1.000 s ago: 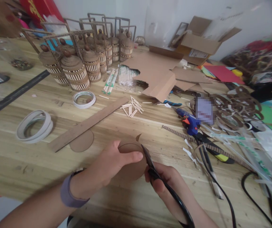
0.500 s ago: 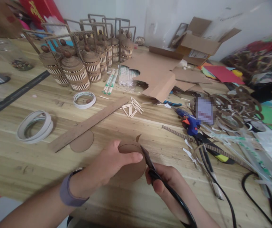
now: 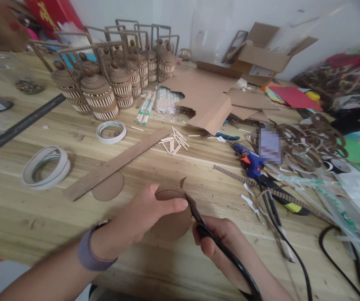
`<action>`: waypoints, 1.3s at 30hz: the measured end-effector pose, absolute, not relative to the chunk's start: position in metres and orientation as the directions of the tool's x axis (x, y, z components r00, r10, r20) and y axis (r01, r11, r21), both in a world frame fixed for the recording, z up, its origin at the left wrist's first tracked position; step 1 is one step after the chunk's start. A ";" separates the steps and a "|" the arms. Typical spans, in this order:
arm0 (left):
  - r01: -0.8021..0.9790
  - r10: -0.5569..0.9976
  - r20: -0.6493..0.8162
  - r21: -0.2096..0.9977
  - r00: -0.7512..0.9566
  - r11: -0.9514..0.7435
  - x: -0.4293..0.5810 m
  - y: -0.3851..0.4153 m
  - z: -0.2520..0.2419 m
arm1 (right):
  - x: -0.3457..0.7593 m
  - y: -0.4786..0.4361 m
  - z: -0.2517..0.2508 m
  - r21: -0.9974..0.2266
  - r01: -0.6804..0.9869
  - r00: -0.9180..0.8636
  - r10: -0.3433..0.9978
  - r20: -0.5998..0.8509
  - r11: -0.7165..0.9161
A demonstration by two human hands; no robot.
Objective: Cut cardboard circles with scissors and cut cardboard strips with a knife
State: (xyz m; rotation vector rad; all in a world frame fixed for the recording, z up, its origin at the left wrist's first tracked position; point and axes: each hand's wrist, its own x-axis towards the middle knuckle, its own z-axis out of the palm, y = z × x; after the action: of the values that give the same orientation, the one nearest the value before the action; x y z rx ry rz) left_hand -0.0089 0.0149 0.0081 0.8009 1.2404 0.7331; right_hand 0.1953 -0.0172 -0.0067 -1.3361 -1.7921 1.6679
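Note:
Between my two hands is a round cardboard disc (image 3: 174, 223) with a curved line drawn near its edge. My left hand (image 3: 155, 211) pinches it from the left, thumb laid across the top. In my right hand (image 3: 220, 238) are black-handled scissors (image 3: 230, 255), my fingers wrapped round the handle. Their blades sit at the disc's upper right edge and look nearly closed. A thin curl of trimmed cardboard (image 3: 183, 182) sticks up by the blade tips. On the table to the left, another cardboard disc (image 3: 108, 187) lies partly under a long cardboard strip (image 3: 120, 163).
Rolls of white tape (image 3: 45, 169) lie at left. Several lidded bamboo-and-cardboard lanterns (image 3: 100, 98) stand behind. Short sticks (image 3: 175, 141) are scattered mid-table. A blue glue gun (image 3: 250, 163), a corrugated strip (image 3: 230, 173) and black cable (image 3: 305, 267) lie at right. Cardboard sheets (image 3: 211, 96) are at the back.
The scissor blades have closed a little further at the disc's edge. Both hands and the disc stay almost in place, with only a very slight shift left.

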 end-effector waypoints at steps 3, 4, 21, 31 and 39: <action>-0.005 0.850 -0.497 0.863 0.173 0.505 -0.011 0.015 0.007 | 0.194 -0.017 -0.004 -0.910 0.381 -0.478 0.807 -0.346 -0.165; 0.017 0.857 -0.485 0.872 0.177 0.490 -0.011 0.015 0.007 | 0.193 -0.018 -0.002 -0.908 0.379 -0.463 0.813 -0.353 -0.179; 0.135 0.841 -0.488 0.873 0.234 0.469 -0.013 0.015 0.011 | 0.193 -0.018 -0.004 -0.909 0.374 -0.481 0.799 -0.361 -0.186; 0.157 0.829 -0.522 0.853 0.200 0.498 -0.013 0.015 0.011 | 0.197 -0.018 -0.009 -0.919 0.364 -0.503 0.798 -0.332 -0.153; 0.167 0.834 -0.489 0.872 0.254 0.460 -0.014 0.017 0.012 | 0.191 -0.019 0.003 -0.900 0.386 -0.451 0.810 -0.375 -0.202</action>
State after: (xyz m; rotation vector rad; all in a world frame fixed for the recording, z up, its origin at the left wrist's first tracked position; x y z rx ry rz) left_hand -0.0140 0.0168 0.0121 1.0265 1.2591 0.5825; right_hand 0.1912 -0.0185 0.0028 -1.3957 -1.7163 1.6927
